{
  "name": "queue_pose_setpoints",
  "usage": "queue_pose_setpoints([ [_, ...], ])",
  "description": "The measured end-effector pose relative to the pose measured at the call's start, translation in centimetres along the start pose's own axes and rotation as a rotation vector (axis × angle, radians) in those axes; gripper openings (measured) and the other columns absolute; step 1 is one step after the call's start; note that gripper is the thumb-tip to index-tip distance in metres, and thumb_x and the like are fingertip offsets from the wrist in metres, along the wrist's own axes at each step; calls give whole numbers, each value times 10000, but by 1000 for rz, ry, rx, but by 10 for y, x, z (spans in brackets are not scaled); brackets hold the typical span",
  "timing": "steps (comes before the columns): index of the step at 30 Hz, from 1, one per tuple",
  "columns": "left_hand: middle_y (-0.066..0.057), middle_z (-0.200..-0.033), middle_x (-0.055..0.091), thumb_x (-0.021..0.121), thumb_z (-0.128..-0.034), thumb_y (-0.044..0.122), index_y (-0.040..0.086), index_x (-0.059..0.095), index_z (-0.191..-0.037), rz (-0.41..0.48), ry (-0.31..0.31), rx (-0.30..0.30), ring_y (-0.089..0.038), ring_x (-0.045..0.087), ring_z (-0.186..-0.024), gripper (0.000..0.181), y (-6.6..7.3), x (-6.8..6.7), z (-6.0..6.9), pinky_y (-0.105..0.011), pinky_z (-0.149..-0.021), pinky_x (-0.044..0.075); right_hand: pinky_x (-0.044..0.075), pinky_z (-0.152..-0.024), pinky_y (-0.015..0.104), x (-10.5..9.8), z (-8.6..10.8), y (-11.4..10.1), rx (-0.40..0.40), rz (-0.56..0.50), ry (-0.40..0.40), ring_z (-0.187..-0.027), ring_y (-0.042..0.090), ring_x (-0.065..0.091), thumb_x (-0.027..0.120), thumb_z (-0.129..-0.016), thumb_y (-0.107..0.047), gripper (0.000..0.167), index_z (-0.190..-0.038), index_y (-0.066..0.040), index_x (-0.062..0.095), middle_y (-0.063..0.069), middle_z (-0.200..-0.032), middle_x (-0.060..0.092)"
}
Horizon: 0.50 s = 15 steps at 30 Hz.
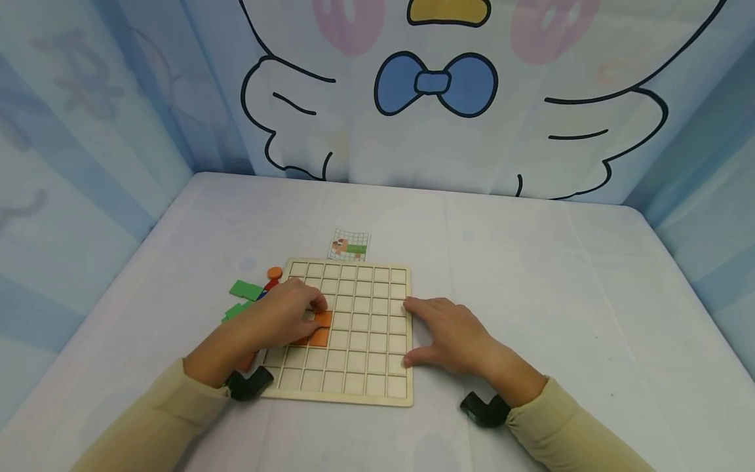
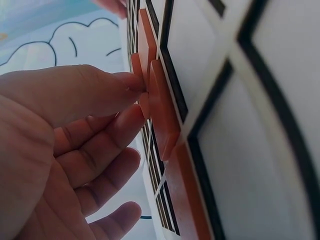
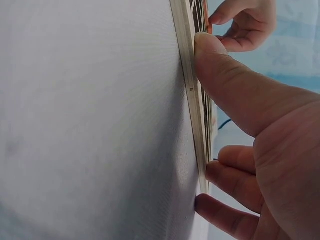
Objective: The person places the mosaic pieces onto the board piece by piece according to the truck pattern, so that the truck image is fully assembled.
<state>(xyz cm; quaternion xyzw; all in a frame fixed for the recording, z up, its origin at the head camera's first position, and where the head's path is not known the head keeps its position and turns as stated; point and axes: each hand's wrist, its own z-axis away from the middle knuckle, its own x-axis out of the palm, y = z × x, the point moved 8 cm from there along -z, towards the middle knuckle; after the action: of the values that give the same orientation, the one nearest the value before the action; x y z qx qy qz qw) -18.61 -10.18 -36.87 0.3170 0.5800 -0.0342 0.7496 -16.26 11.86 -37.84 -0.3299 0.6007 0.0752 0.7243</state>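
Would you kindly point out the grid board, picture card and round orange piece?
Grid board point(image 1: 358, 341), head view: a bare cell.
Picture card point(image 1: 349, 245), head view: its middle.
Round orange piece point(image 1: 274, 273), head view: top face.

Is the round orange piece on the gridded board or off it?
Off: in the head view, the round orange piece lies outside the gridded board, just left of its far left corner.

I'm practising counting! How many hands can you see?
2: the left hand pinches an orange tile at the wooden grid board; the right hand touches the board's right edge.
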Motion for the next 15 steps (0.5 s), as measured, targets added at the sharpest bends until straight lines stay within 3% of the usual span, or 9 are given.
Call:
queue_pose_setpoints([
  [15,-6,-1014,644,685,-876,17,70,703,-1040,-21,17,22,-252,554,-1035,173,1,-1,0,-394,-866,497,440,-951,559,0,-1,-1,3,4,-9,-1264,343,520,833,-774,-482,852,-1429,-47,502,119,-1410,556],
])
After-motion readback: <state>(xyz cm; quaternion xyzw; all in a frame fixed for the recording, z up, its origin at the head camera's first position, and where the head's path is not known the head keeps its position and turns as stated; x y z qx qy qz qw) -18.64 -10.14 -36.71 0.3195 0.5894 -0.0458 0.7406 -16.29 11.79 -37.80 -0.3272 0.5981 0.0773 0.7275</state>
